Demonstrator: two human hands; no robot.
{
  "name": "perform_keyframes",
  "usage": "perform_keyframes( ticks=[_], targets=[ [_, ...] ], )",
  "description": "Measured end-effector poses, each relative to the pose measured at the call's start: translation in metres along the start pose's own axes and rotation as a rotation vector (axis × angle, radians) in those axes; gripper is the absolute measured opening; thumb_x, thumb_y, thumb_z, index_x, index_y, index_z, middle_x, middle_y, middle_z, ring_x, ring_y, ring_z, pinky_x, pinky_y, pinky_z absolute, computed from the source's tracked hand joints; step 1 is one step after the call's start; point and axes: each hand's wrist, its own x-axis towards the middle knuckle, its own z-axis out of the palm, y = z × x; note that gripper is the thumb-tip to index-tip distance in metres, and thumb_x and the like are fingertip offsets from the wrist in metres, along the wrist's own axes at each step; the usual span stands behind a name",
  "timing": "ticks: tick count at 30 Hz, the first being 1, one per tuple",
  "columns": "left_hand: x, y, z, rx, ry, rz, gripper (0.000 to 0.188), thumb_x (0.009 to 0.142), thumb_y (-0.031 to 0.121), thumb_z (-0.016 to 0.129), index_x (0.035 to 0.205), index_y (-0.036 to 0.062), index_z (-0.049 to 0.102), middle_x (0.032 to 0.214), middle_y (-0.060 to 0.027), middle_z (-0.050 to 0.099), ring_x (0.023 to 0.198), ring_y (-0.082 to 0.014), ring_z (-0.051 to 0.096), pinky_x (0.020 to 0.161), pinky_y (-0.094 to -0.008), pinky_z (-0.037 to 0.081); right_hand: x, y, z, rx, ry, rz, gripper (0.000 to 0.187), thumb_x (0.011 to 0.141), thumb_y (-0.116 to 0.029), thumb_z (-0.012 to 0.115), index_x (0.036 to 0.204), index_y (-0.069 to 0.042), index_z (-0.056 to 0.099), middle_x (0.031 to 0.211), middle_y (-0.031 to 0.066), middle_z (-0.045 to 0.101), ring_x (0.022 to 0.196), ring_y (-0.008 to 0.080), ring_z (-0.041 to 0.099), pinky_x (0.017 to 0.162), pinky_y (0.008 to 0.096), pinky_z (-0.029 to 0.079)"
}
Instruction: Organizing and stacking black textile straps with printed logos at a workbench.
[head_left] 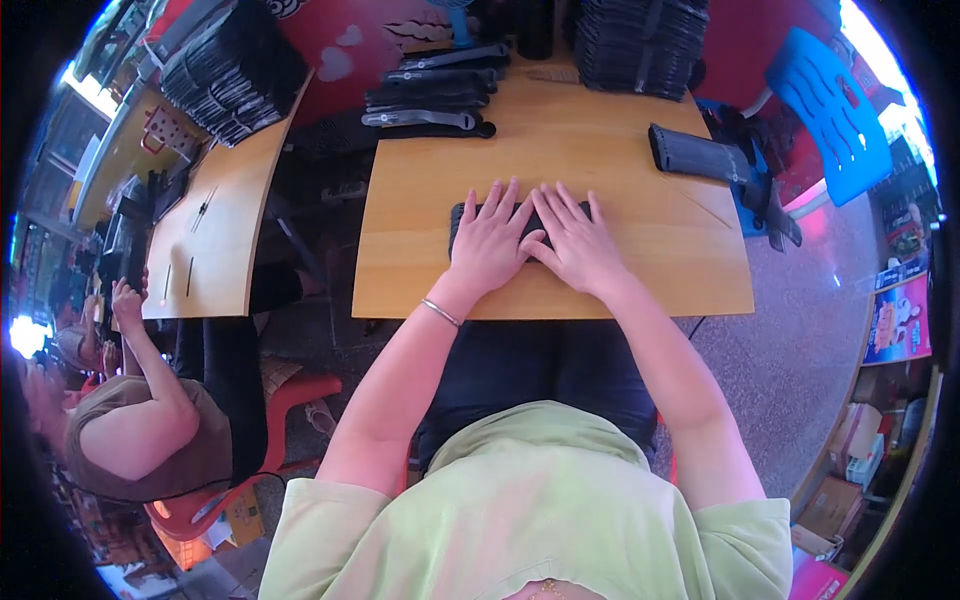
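A flat black piece (456, 220) lies on the wooden table (410, 240), partly covered by the left hand (486, 240) and right hand (582, 246), palms down, fingers straight, slightly spread. Black stacks (640, 45) stand beyond.

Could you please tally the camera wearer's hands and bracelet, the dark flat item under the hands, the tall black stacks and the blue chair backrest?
Left hand, right hand: 2
Bracelet: 1
Dark flat item: 1
Tall black stacks: 2
Blue chair backrest: 1
Total: 7
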Motion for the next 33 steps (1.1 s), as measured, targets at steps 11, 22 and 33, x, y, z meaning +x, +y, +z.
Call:
perform_keyframes(
  ticks=[11, 22, 33],
  targets=[
    [-0.002, -0.026, -0.007, -0.304, -0.08, -0.056, 0.056, 0.096, 0.043, 0.035, 0.14, 0.0084, 0.038, 0.145, -0.0153, 0.036, 0.139, -0.0281, 0.027, 0.113, -0.0483, 0.017, 0.006, -0.004, 0.0, -0.009, -0.041, 0.022, 0.077, 0.091, -0.062, 0.033, 0.146, -0.009, 0.027, 0.15, 0.0123, 0.029, 0.14, 0.0255, 0.023, 0.112, 0.053, 0.014],
    [-0.009, -0.037, -0.008, -0.075, 0.017, 0.04, 0.054, 0.095, 0.043, 0.04, 0.136, 0.009, 0.044, 0.144, -0.015, 0.039, 0.136, -0.0291, 0.032, 0.112, -0.0477, 0.02, 0.003, -0.011, -0.005, -0.034, -0.014, -0.003, 0.067, 0.09, -0.059, 0.042, 0.144, -0.022, 0.034, 0.148, 0.0138, 0.032, 0.138, 0.0315, 0.026, 0.11, 0.0567, 0.018],
    [-0.004, -0.035, -0.002, -0.055, 0.032, 0.05, 0.057, 0.095, 0.044, 0.038, 0.139, 0.0082, 0.039, 0.145, -0.0148, 0.036, 0.137, -0.029, 0.03, 0.112, -0.0481, 0.019, 0.011, 0.029, -0.004, 0.368, 0.135, 0.154, 0.058, 0.091, -0.045, 0.052, 0.136, -0.008, 0.044, 0.14, 0.019, 0.04, 0.133, 0.034, 0.034, 0.109, 0.0439, 0.027]
  ],
)
